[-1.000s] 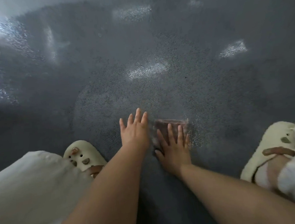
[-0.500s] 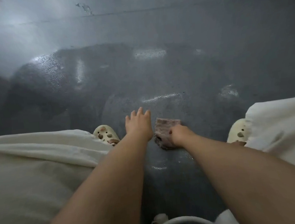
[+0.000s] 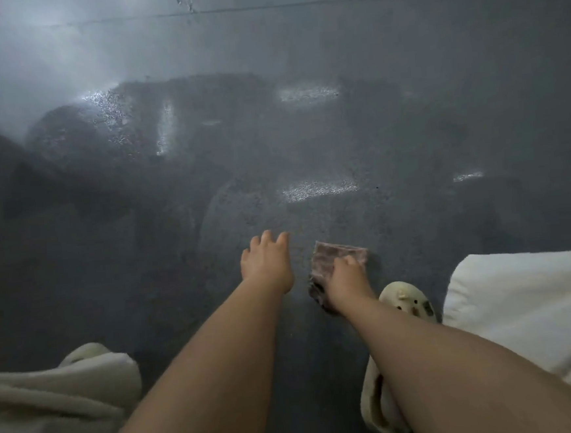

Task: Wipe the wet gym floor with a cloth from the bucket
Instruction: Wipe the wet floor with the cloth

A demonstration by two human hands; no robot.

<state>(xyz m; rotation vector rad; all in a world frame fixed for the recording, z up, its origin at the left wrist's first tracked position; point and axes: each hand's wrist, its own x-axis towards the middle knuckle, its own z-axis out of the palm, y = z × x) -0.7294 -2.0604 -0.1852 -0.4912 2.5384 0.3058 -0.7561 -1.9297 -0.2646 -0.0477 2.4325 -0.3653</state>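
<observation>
The head view looked down at a dark grey gym floor (image 3: 306, 153), speckled and glistening where pale reflections lay across the upper middle of the frame. Just below centre, the right hand (image 3: 345, 281) lay on a small pinkish-brown cloth (image 3: 336, 254), its fingers bent over the fabric and gripping it against the floor — the far edge of the cloth showed beyond the knuckles, and a crumpled end trailed back under the wrist. The left hand (image 3: 267, 264) sat just beside it, apart from the cloth, with fingers loosely spread and resting on or close above the floor; actual contact could not be told. It held nothing.

A cream clog (image 3: 408, 300) stood at lower right, just beside the right forearm, and pale trouser fabric (image 3: 530, 303) filled the right edge, with more at the lower left corner. No bucket was in view.

The step in hand appeared to be the wiping itself, the cloth already down on the floor. Wet sheen across the upper half of the frame suggested much of the floor was not yet done. The next move likely called for a firm downward press and a sweep of the cloth outward toward that shine — the left hand bracing the body's weight.
</observation>
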